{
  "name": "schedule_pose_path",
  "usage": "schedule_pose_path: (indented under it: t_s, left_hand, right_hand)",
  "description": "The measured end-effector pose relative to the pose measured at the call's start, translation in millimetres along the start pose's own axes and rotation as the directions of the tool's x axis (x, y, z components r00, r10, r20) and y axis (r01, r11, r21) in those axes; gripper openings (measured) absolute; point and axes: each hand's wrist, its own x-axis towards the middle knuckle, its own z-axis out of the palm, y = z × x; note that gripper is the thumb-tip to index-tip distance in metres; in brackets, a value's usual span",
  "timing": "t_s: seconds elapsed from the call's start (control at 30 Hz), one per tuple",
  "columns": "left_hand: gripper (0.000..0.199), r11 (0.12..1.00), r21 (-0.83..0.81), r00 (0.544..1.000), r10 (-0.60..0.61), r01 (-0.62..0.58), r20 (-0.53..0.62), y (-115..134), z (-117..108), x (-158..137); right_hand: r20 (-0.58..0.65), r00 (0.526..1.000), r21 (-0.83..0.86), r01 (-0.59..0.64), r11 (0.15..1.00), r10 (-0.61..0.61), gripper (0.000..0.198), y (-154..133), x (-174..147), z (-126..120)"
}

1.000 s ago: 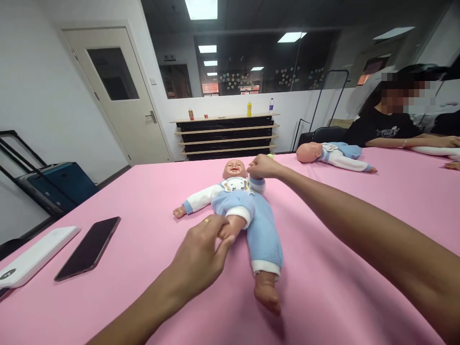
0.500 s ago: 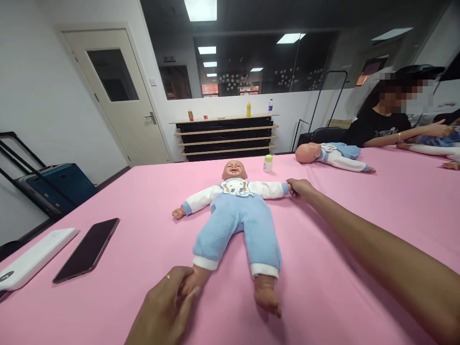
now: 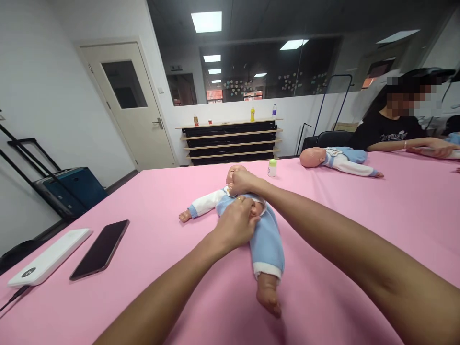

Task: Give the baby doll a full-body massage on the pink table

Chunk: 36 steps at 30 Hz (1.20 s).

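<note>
A baby doll (image 3: pixel 268 239) in a blue and white outfit lies on its back on the pink-covered table. My left hand (image 3: pixel 237 220) is closed round its left-side leg, which is bent up across the belly; the bare foot shows partly by my fingers. Over the doll's chest and chin, my right hand (image 3: pixel 244 182) is closed, with the doll's right-side arm folded in and its hand hidden in my grip. The other doll arm (image 3: pixel 204 203) stretches out to the left, and the other leg lies straight towards me. My right forearm crosses above the doll.
A green-capped white bottle (image 3: pixel 272 168) stands beyond the doll. A second doll (image 3: pixel 341 160) lies at the back right, near a person in black (image 3: pixel 391 127). At left are a phone (image 3: pixel 100 249) and a white power bank (image 3: pixel 50 258) with a cable.
Both hands have come together over the doll's body. My left hand has brought the leg up and across the belly; my right hand has brought the outstretched arm in over the chest.
</note>
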Motion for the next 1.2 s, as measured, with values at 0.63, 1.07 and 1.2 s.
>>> schedule_pose_path:
  t_s: [0.63, 1.07, 1.2]
  left_hand:
    - [0.008, 0.956, -0.04, 0.956, -0.291, 0.292, 0.023, -16.3, -43.0, -178.8]
    - [0.019, 0.94, 0.041, 0.935, -0.341, 0.339, 0.098, -21.4, -36.2, -175.6]
    - [0.03, 0.929, 0.073, 0.931, -0.364, 0.364, -0.009, -60.2, -53.4, -146.5]
  right_hand:
    - [-0.029, 0.652, 0.835, -0.401, 0.377, 0.758, 0.025, 194.8, -87.4, 39.9]
    - [-0.19, 0.552, 0.418, -0.703, 0.576, 0.812, 0.041, 185.6, -122.3, 61.4]
    - [-0.358, 0.661, 0.268, -0.603, 0.751, 0.659, 0.056, 125.6, -156.5, 41.9]
